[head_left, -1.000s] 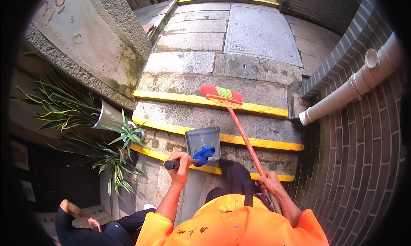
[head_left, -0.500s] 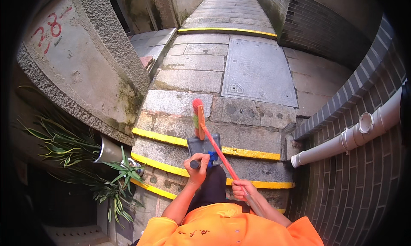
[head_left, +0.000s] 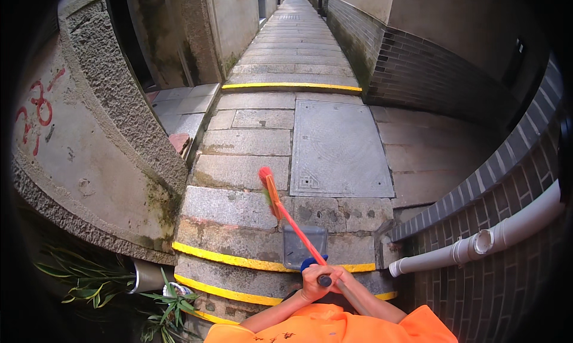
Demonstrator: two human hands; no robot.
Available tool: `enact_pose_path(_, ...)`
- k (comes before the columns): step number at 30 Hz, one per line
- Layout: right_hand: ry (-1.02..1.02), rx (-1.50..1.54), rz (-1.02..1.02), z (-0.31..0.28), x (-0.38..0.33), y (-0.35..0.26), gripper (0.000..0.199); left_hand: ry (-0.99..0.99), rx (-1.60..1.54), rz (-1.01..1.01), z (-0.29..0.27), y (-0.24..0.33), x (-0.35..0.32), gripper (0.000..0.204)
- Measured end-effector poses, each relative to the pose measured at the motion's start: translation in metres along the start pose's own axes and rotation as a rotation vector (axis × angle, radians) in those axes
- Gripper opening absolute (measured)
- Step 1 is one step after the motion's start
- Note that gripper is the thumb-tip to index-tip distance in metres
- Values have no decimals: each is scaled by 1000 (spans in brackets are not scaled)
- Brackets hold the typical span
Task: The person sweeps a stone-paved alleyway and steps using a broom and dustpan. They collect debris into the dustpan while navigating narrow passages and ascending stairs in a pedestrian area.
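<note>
Head view: both hands meet low centre, just above the orange sleeves. Left hand [head_left: 311, 286] is curled tight around the dark end of the dustpan [head_left: 305, 246] handle; the grey pan hangs in front of the stone steps [head_left: 230, 209], over the top yellow edge stripe [head_left: 239, 260]. Right hand [head_left: 348, 281] sits touching the left, fingers pressed together, probably around the lower end of the broom [head_left: 276, 201], though the left hand covers much of that grip, so the exact hold is hard to tell. The broom's orange shaft slants up-left, its red head lifted above the top step.

Handling: the broom looks light, with a stiff thin shaft and soft bristles; best held low on the shaft. The pan is light hard plastic, carried by its handle.

Around: 1 white drainpipe [head_left: 477, 243] along the brick wall at right, potted green plant [head_left: 110, 277] lower left, metal cover plate [head_left: 337, 149] ahead, narrow paved alley beyond.
</note>
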State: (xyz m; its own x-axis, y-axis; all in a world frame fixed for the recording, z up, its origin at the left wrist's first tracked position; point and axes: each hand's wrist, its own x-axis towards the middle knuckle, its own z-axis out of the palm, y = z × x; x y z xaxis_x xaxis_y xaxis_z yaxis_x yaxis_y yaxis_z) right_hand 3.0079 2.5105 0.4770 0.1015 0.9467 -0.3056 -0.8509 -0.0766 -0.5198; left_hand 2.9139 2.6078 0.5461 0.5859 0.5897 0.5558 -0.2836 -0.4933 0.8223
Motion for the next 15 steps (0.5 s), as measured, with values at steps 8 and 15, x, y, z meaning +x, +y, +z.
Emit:
enact_pose_path(8, 181, 87, 114, -36, 74, -80, 28, -181, -105, -16, 37, -35, 86, 11)
enact_pose_path(15, 234, 115, 111, -84, 119, -185, 18, -261, -60, -58, 116, -76, 186, 21)
